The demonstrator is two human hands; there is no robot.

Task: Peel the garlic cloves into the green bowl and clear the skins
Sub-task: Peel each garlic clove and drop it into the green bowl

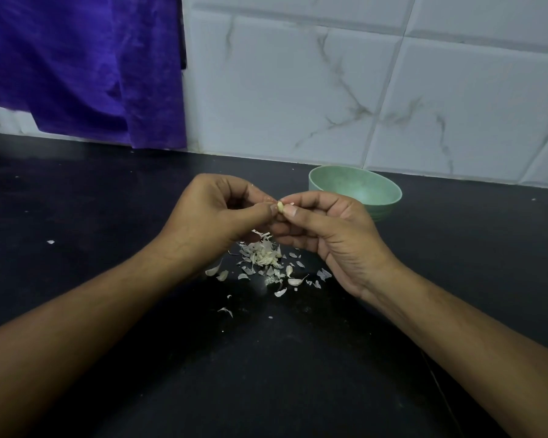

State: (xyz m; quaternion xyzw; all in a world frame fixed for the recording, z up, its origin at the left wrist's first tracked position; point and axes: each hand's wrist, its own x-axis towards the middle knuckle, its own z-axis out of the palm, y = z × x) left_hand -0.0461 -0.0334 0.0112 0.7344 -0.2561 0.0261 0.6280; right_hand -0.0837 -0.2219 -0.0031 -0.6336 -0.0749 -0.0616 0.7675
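2 bare hands meet just left of, and nearer the viewer than, the green bowl (pixel 389 197), which stands on the black countertop (pixel 108 200) close to the tiled wall (pixel 361 90). left hand (pixel 203 216): fingers curled, thumb and fingertips pinching a garlic clove (pixel 280 206). right hand (pixel 332 235): fingers likewise curled, thumb and forefinger pinching the same clove from the bowl side. the clove is held in the air, outside the bowl and beside its rim. a pile of garlic skins (pixel 263 254) lies on the countertop below the hands, nearer the viewer than the bowl, with stray flakes scattered around it. the bowl's floor is hidden behind the right hand. a purple cloth (pixel 76 58) hangs far left of the bowl, against the wall.
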